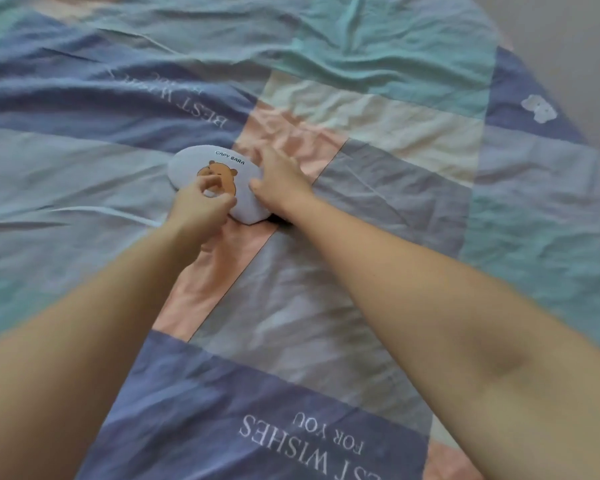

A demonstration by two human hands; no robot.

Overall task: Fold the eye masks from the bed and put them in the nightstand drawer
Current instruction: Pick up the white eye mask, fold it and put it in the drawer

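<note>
A pale blue eye mask [201, 161] with an orange capybara print and the words "CAPY BARA" lies on the bed [326, 299], folded over into a rounded half shape. My left hand [201, 206] pinches its near edge over the print. My right hand [279, 181] rests on the mask's right side, fingers curled against it, hiding that edge. A dark bit, possibly the strap, shows just under my right wrist.
The bedspread is a wrinkled patchwork of blue, teal, pink and cream panels with printed lettering. A small white bear motif [539, 108] sits at the far right. The bed's edge and a grey floor [575, 36] run along the upper right.
</note>
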